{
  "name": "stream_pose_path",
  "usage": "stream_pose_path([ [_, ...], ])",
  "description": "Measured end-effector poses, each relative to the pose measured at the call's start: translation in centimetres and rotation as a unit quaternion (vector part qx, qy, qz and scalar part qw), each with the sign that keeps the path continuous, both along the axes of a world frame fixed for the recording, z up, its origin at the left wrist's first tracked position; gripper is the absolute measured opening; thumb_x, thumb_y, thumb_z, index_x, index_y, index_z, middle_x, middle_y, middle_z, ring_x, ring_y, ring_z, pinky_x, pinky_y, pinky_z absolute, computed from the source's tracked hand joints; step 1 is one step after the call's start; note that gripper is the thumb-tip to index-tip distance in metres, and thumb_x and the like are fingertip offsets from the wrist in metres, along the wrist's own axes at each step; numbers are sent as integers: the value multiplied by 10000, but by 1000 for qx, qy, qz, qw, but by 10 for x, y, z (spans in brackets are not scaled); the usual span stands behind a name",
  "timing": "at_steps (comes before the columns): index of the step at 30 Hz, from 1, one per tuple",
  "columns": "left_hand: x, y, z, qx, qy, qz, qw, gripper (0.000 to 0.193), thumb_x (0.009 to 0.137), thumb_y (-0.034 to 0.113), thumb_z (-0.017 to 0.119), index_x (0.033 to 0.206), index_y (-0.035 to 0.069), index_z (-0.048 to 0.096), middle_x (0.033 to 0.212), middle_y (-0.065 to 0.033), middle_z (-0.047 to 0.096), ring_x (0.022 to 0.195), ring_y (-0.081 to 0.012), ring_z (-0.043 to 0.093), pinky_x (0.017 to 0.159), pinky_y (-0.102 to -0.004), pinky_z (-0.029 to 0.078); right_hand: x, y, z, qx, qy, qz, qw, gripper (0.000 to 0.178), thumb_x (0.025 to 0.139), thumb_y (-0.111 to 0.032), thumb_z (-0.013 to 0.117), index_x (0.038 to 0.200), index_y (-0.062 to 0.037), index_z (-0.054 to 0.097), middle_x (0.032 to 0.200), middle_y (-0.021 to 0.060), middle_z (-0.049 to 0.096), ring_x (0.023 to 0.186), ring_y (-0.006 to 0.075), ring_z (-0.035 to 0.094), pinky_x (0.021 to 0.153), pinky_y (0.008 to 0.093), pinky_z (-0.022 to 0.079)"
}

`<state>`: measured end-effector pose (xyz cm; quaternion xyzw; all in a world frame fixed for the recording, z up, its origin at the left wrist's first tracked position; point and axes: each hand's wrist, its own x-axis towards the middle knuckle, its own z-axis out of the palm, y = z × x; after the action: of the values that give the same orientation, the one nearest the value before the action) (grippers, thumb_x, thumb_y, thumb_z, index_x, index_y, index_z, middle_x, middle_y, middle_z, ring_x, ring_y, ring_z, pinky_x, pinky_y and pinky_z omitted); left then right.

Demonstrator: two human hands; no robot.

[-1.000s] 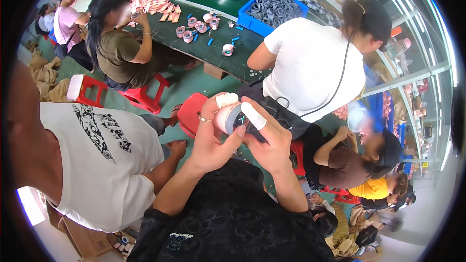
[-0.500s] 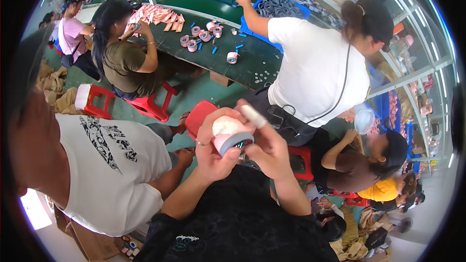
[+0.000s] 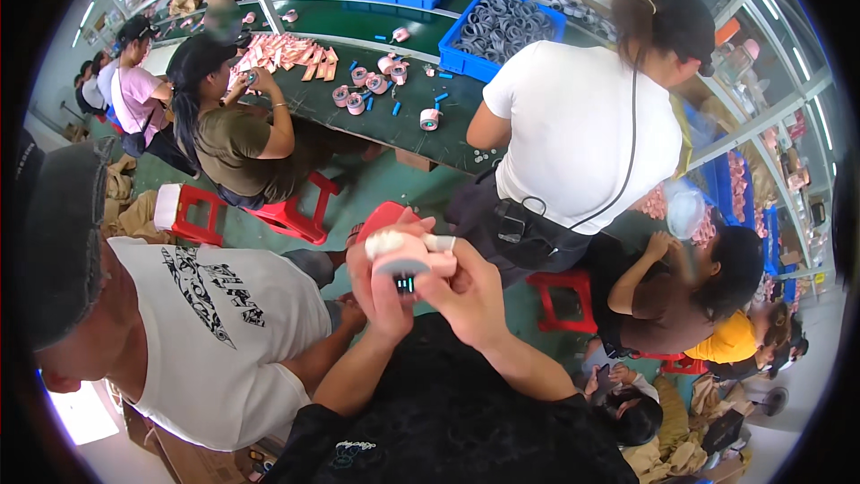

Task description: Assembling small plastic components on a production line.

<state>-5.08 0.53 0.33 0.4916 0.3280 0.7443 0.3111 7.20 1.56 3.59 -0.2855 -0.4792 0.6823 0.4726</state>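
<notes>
Touching left hand point(image 3: 378, 300) and right hand point(image 3: 470, 303) (between them) sits a device point(image 3: 401, 266).

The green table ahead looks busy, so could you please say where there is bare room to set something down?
One bare patch of the green table borders its near edge, between the clustered pink units and the lone unit; another lies right of the blue cylinders, before the crate of grey rings. The cluster and the heap of pink strips are crowded.
</notes>
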Motion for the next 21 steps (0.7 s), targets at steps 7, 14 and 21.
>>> stream_pose_path([
  [7, -20, 8, -15, -133, -49, -144, 979, 545, 1010, 306, 572, 1427, 9, 387, 1438, -162, 496, 1254, -211, 533, 1070, -349, 422, 1, 31, -20, -260, 36, 84, 961, 557, 1030, -510, 466, 1286, -19, 527, 1127, 105, 661, 910, 216, 712, 804, 337, 586],
  [14, -41, 18, -30, -358, -185, -50, 914, 399, 1049, 388, 481, 1205, 26, 544, 970, -51, 632, 830, -108, 623, 699, -243, 507, -24, 49, -46, -465, 143, 218, 846, 626, 1040, -546, 366, 1387, -34, 463, 1314, 187, 597, 1186, 316, 629, 937, 449, 559],
  [21, -87, 11, -18, -361, -275, -33, 890, 534, 1050, 510, 384, 999, 40, 632, 849, -89, 678, 718, -165, 672, 666, -269, 539, -74, 61, -50, -458, 102, 289, 834, 612, 1019, -531, 456, 1360, -23, 488, 1289, 157, 613, 1185, 289, 632, 929, 421, 566],
])
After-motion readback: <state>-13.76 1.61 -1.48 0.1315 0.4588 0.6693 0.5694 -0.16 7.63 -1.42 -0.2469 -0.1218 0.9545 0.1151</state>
